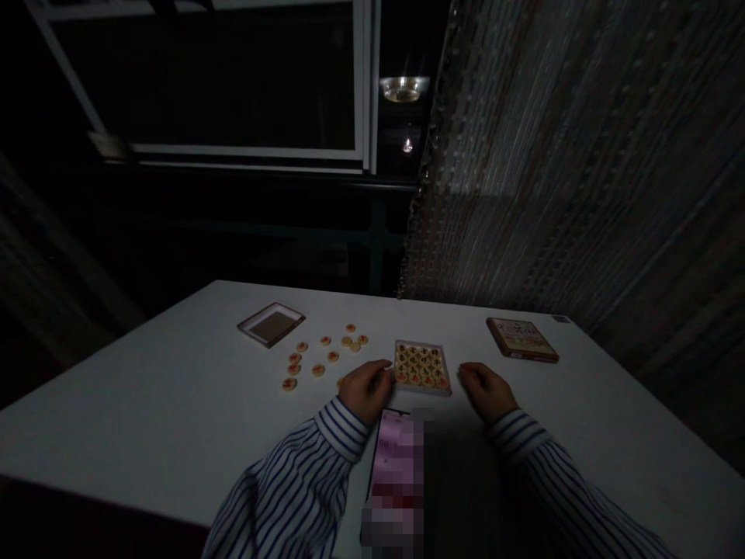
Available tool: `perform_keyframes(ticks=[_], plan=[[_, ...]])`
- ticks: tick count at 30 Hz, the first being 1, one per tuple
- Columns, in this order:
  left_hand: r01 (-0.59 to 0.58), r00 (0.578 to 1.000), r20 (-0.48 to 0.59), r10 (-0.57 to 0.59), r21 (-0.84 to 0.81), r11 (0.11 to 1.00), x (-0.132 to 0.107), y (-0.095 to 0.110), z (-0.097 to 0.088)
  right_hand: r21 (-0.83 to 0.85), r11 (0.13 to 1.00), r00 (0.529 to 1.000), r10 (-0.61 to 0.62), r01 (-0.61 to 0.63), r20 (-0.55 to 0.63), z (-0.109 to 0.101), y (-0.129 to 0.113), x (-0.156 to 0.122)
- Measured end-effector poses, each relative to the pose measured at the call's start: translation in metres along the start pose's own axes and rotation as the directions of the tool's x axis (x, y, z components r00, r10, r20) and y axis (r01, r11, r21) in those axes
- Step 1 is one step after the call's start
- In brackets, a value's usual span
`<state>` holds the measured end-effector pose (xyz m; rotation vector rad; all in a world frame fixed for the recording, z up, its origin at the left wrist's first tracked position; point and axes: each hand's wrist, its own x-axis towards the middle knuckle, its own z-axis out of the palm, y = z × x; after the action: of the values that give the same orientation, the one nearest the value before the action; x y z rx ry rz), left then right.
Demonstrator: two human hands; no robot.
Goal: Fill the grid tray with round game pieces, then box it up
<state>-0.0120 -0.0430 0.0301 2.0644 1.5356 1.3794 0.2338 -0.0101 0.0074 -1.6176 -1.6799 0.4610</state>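
My left hand [366, 390] rests on the table at the near left corner of a shallow square box, its fingers curled and nothing visible in them. Rows of round wooden xiangqi pieces [420, 359] fill the box [445, 365], most with black characters and the nearest row with red ones. To the right of the box and apart from it lies my right hand [487, 390], loosely closed, with no object showing. Left of the box, several loose pieces [318, 370] are scattered, many marked in red; one [341, 383] is partly hidden by my left hand.
An open, shallow tray or lid [272, 324] lies at the back left of the white table [192, 388]. A closed printed box [522, 339] sits at the back right. Between my forearms is a lit phone [396, 450], partly pixelated. A string curtain [494, 194] hangs behind.
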Motion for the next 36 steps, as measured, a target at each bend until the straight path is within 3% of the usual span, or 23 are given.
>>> perform_keyframes(ticks=[7,10,18,28,32,36], plan=[[0.030,0.999,-0.038,-0.027,0.063,0.998,-0.023,-0.011,-0.011,0.041,0.999,1.000,-0.009,0.010,-0.017,0.001,0.003,0.000],[-0.011,0.998,-0.054,0.016,0.081,0.997,-0.032,-0.015,-0.014,0.032,0.999,0.999,-0.017,0.018,-0.029,0.000,0.001,-0.001],[-0.018,0.995,-0.096,0.033,0.145,0.989,-0.043,-0.022,-0.020,0.067,0.995,0.998,-0.068,0.067,0.010,-0.001,-0.004,-0.006],[-0.006,0.997,0.080,-0.010,0.198,0.980,-0.060,-0.023,-0.019,0.054,0.998,1.000,-0.022,0.022,0.002,0.001,0.005,-0.001],[0.046,0.980,0.172,-0.096,0.274,0.961,-0.060,-0.022,-0.019,0.049,0.999,1.000,0.002,-0.003,0.023,0.001,0.002,-0.002],[0.023,0.963,0.249,-0.102,0.302,0.953,-0.056,-0.018,-0.024,0.038,0.999,0.999,-0.015,0.014,0.039,-0.001,-0.002,-0.004]])
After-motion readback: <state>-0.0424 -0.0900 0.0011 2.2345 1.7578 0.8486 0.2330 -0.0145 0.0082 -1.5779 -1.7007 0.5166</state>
